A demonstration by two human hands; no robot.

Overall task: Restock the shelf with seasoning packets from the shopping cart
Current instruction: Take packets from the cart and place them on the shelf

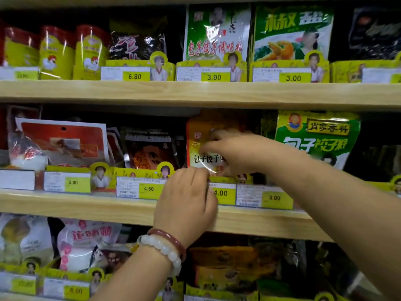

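An orange-yellow seasoning packet (200,135) stands upright in its slot on the middle shelf (86,208), above the 4.00 price tag. My right hand (234,153) reaches in from the right and grips the packet's front, fingers curled over it. My left hand (186,198), with two bead bracelets on the wrist, comes up from below and pinches the packet's lower left corner at the yellow divider. The shopping cart is out of view.
Wooden shelves run across the view on three levels. A green packet (316,137) stands right of the slot, a dark packet (149,151) left of it. The top shelf (195,92) carries green and black packets; white and dark bags fill the bottom level.
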